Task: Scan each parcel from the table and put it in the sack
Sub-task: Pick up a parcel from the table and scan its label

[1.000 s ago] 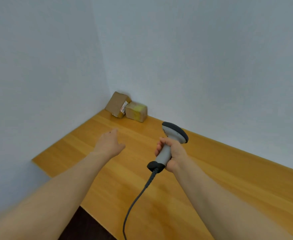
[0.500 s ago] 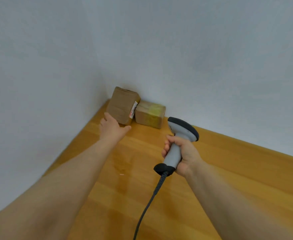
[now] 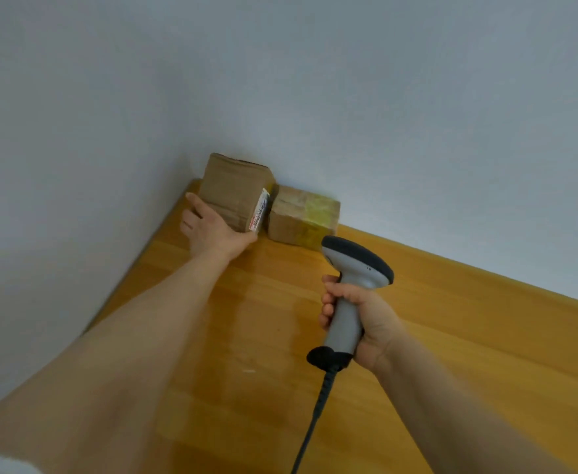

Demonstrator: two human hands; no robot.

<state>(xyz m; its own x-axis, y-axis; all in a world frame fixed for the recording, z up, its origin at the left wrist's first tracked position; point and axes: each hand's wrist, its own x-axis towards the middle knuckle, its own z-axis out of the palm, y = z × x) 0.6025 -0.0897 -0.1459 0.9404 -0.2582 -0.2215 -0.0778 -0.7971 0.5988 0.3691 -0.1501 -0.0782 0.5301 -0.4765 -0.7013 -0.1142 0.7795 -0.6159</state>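
Observation:
Two cardboard parcels stand in the table's far corner against the walls. The taller brown parcel (image 3: 232,193) has a white label on its right edge. A lower parcel with yellow tape (image 3: 303,217) sits right beside it. My left hand (image 3: 212,230) touches the brown parcel's lower front, with straight fingers along its left side and the thumb stretched out under the label corner. My right hand (image 3: 359,323) grips the handle of a grey barcode scanner (image 3: 352,271), held upright above the table, nearer to me than the parcels. No sack is in view.
The wooden table (image 3: 451,336) runs along the back wall to the right; its left edge lies under my left forearm. The scanner's dark cable (image 3: 314,422) hangs down toward the bottom of the view. Plain pale walls close in the corner.
My left hand reached forward across the table and now touches the brown parcel. The view moved closer to the corner. My right hand kept hold of the scanner.

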